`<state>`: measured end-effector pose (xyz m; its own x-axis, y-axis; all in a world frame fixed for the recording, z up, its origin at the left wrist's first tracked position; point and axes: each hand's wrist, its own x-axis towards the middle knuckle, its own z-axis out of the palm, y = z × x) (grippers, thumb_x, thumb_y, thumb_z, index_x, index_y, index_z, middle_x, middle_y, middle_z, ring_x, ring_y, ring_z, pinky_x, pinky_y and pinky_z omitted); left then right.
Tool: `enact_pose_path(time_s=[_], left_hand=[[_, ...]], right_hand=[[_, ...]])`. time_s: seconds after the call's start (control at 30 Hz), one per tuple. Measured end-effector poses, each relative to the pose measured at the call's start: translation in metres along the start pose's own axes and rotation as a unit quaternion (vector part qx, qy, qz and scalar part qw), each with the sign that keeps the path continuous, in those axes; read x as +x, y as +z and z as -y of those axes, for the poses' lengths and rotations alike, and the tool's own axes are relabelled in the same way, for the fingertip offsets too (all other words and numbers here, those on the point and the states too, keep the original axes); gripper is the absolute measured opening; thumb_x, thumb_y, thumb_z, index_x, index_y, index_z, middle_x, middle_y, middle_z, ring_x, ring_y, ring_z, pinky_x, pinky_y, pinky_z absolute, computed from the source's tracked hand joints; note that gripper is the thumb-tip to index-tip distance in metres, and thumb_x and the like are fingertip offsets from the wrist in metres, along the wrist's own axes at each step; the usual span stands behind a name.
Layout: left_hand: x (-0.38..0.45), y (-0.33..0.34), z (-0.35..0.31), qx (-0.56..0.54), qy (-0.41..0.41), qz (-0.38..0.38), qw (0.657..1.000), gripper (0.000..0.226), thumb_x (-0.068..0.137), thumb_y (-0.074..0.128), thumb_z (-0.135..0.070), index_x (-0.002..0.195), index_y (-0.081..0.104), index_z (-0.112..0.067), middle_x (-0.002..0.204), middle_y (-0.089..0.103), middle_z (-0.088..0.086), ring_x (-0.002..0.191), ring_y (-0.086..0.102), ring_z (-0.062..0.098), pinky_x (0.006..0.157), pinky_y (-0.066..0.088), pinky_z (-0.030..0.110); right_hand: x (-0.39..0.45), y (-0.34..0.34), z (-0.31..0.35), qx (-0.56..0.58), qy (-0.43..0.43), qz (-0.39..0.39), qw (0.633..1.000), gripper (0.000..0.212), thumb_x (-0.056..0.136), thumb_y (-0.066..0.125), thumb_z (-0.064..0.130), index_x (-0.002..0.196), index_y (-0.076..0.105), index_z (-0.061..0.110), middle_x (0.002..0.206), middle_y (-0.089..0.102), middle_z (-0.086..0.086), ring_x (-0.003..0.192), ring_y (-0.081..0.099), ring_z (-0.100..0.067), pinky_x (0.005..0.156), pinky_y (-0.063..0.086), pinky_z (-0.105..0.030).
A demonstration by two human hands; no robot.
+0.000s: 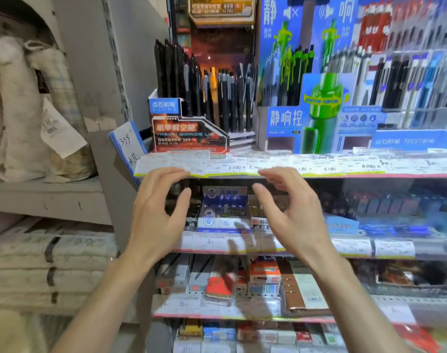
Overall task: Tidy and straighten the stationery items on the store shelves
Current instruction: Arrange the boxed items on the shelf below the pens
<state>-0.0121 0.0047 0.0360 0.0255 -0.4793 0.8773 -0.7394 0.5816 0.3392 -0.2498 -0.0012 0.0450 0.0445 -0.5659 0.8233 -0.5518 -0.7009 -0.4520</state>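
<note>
Pens, black and thin (204, 93), stand in a red and white card box (189, 135) at the left end of the top shelf (293, 165). Below it, on the next shelf down, sits a small blue and white box (223, 210). 2 bare hands are up in front of that box. Left hand (156, 215) has its fingers (183, 200) spread wide and holds nothing. Right hand (291, 215) is the same, open and curled. I think the small box is light card and would bend if squeezed. It looks best to take it by its 2 sides and slide it straight.
</note>
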Motion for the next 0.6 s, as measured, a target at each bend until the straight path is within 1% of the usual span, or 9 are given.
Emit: enact_pose_path(time_s=[0.07, 0.13, 0.23, 0.27, 0.3, 0.37, 0.47, 0.5, 0.6], left_hand=[[-0.021, 0.01, 0.001, -0.012, -0.04, 0.002, 0.999, 0.025, 0.091, 0.059, -0.018, 0.115, 0.065, -0.015, 0.112, 0.059, -0.004, 0.108, 0.057, 0.01, 0.095, 0.044, 0.024], [-0.041, 0.026, 0.006, -0.011, -0.089, 0.02, 0.996, 0.024, 0.092, 0.059, -0.021, 0.114, 0.065, -0.02, 0.11, 0.059, -0.008, 0.105, 0.058, 0.007, 0.094, 0.047, 0.029], [-0.066, 0.045, 0.011, -0.01, -0.156, 0.049, 0.986, 0.022, 0.094, 0.061, -0.024, 0.116, 0.063, -0.027, 0.11, 0.058, -0.018, 0.106, 0.057, 0.001, 0.092, 0.051, 0.039], [-0.072, 0.049, 0.011, -0.007, -0.171, 0.057, 0.984, 0.022, 0.095, 0.061, -0.025, 0.116, 0.062, -0.029, 0.11, 0.057, -0.02, 0.105, 0.056, -0.002, 0.091, 0.051, 0.038], [-0.077, 0.051, 0.01, 0.003, -0.179, 0.065, 0.982, 0.022, 0.096, 0.061, -0.025, 0.117, 0.062, -0.029, 0.11, 0.057, -0.021, 0.104, 0.055, -0.005, 0.092, 0.051, 0.034], [-0.084, 0.053, 0.01, 0.027, -0.184, 0.078, 0.98, 0.023, 0.096, 0.059, -0.025, 0.119, 0.061, -0.029, 0.109, 0.057, -0.019, 0.102, 0.053, -0.011, 0.089, 0.046, 0.024], [-0.086, 0.052, 0.016, 0.039, -0.18, 0.094, 0.978, 0.023, 0.097, 0.057, -0.024, 0.119, 0.061, -0.029, 0.108, 0.056, -0.018, 0.102, 0.052, -0.009, 0.087, 0.039, 0.012], [-0.086, 0.051, 0.021, 0.04, -0.175, 0.097, 0.979, 0.022, 0.097, 0.057, -0.023, 0.119, 0.061, -0.028, 0.108, 0.057, -0.017, 0.103, 0.053, -0.006, 0.088, 0.039, 0.013], [-0.077, 0.048, 0.04, 0.044, -0.141, 0.096, 0.984, 0.022, 0.096, 0.056, -0.022, 0.117, 0.063, -0.022, 0.108, 0.059, -0.01, 0.104, 0.055, 0.007, 0.089, 0.044, 0.026]], right_hand=[[-0.022, 0.001, -0.018, -0.008, 0.0, 0.004, 1.0, 0.021, 0.095, 0.062, 0.029, 0.113, 0.063, 0.019, 0.106, 0.062, 0.009, 0.101, 0.06, -0.01, 0.086, 0.05, -0.034], [-0.041, 0.006, -0.036, -0.013, 0.006, 0.011, 1.0, 0.018, 0.095, 0.062, 0.027, 0.111, 0.063, 0.018, 0.104, 0.061, 0.008, 0.098, 0.06, -0.012, 0.084, 0.05, -0.036], [-0.062, 0.016, -0.06, -0.007, 0.056, 0.036, 0.998, 0.016, 0.095, 0.062, 0.03, 0.109, 0.063, 0.022, 0.099, 0.062, 0.009, 0.091, 0.062, -0.014, 0.079, 0.053, -0.04], [-0.068, 0.02, -0.066, -0.008, 0.072, 0.047, 0.996, 0.016, 0.095, 0.062, 0.032, 0.108, 0.063, 0.023, 0.098, 0.062, 0.009, 0.088, 0.063, -0.014, 0.077, 0.053, -0.041], [-0.072, 0.023, -0.072, -0.011, 0.084, 0.059, 0.995, 0.016, 0.095, 0.062, 0.032, 0.108, 0.064, 0.023, 0.097, 0.062, 0.01, 0.085, 0.062, -0.012, 0.076, 0.054, -0.04], [-0.078, 0.028, -0.078, -0.021, 0.096, 0.08, 0.992, 0.015, 0.095, 0.063, 0.031, 0.108, 0.064, 0.023, 0.095, 0.062, 0.01, 0.079, 0.06, -0.008, 0.074, 0.053, -0.036], [-0.079, 0.035, -0.083, -0.04, 0.099, 0.096, 0.99, 0.013, 0.095, 0.063, 0.03, 0.106, 0.065, 0.023, 0.092, 0.061, 0.011, 0.078, 0.059, -0.006, 0.073, 0.052, -0.034], [-0.078, 0.036, -0.084, -0.05, 0.098, 0.098, 0.989, 0.012, 0.095, 0.063, 0.03, 0.105, 0.065, 0.024, 0.091, 0.061, 0.011, 0.077, 0.058, -0.005, 0.072, 0.052, -0.033], [-0.069, 0.042, -0.082, -0.087, 0.08, 0.095, 0.988, 0.009, 0.094, 0.065, 0.029, 0.102, 0.066, 0.023, 0.085, 0.058, 0.012, 0.073, 0.055, -0.004, 0.069, 0.05, -0.031]])
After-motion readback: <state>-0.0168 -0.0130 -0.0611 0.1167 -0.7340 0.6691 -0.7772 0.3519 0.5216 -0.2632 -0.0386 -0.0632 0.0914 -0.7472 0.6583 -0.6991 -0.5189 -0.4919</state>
